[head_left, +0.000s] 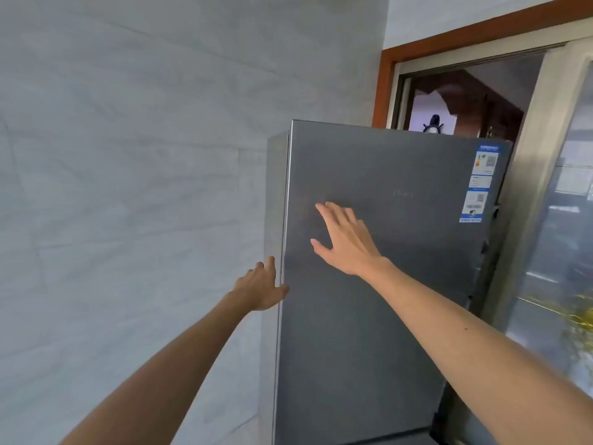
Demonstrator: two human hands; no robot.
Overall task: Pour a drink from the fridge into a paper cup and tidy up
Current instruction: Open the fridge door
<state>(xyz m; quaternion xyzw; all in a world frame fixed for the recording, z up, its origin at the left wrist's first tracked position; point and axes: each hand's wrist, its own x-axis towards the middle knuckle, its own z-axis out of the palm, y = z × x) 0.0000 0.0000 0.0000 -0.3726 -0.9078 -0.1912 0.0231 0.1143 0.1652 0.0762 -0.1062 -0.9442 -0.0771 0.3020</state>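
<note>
Two hands on closed grey fridge door [385, 284]: left hand [261, 284] curls round its left edge, right hand [348, 244] flat, fingers spread. Door likely heavy, rigid, smooth; pull from edge.

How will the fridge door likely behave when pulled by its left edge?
The fridge door looks like a rigid slab, so it should swing stiffly rather than flex, probably hinged on the label side. Its smooth front shows no handle; the left hand hooks the edge, which may slip. The right hand lying flat on it might resist opening.
</note>
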